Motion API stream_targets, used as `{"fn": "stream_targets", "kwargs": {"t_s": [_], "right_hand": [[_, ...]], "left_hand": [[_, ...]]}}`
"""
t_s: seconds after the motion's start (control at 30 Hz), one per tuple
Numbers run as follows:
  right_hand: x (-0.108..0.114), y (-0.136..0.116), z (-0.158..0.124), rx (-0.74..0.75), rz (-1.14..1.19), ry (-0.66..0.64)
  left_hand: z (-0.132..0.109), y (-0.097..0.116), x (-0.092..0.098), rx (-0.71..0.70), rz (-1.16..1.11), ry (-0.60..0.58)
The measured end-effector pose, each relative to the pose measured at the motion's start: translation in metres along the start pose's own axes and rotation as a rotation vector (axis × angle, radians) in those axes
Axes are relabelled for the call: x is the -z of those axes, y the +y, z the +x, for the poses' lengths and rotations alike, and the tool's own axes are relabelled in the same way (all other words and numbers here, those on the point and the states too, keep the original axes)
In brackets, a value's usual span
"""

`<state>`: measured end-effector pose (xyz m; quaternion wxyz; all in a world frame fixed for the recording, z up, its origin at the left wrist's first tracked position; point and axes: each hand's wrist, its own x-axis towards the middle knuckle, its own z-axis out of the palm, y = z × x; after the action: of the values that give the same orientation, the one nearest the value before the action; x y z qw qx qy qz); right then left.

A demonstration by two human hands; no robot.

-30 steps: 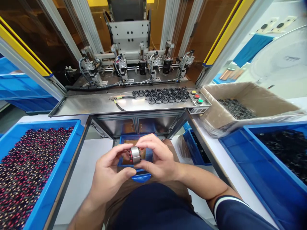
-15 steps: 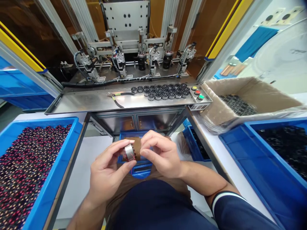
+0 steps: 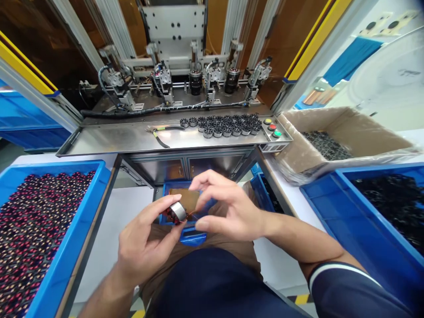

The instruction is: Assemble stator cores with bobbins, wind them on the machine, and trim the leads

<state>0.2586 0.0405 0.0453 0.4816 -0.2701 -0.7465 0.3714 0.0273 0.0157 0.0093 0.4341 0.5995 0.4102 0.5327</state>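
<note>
My left hand (image 3: pixel 145 240) pinches a motor stator (image 3: pixel 179 211), a silver ring with dark toothed ends and reddish copper windings, between thumb and fingers. Thin copper wire ends (image 3: pixel 191 214) stick out from its right side. To the right of the stator is my right hand (image 3: pixel 228 205), its thumb and fingers spread apart with nothing visibly gripped. The wire ends reach toward the gap between thumb and forefinger; whether they touch the skin I cannot tell. Below both hands sits a blue bin (image 3: pixel 194 236) with brown cardboard (image 3: pixel 185 198) in it.
A metal tray (image 3: pixel 129 140) ahead holds cutting pliers (image 3: pixel 160 134), rows of black-ended stators (image 3: pixel 228 125) and push buttons (image 3: pixel 272 127). Behind stands a winding machine (image 3: pixel 165 81). A blue crate (image 3: pixel 102 170) of wound stators is left; a lined carton (image 3: pixel 298 154) and blue crate (image 3: pixel 326 207) are right.
My right hand has opened from a near pinch, its fingers spreading apart. My left hand has shifted slightly left and down, and the stator has turned in it.
</note>
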Motion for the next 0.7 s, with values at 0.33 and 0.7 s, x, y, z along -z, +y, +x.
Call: {"fn": "stream_targets", "kwargs": {"t_s": [0.33, 0.7], "right_hand": [[0.016, -0.002, 0.02, 0.464, -0.574, -0.264], [0.0, -0.029, 0.028, 0.423, -0.545, -0.282]], "left_hand": [[0.0, 0.02, 0.01, -0.518, 0.441, -0.249], [0.001, 0.019, 0.008, -0.549, 0.513, -0.138]]}}
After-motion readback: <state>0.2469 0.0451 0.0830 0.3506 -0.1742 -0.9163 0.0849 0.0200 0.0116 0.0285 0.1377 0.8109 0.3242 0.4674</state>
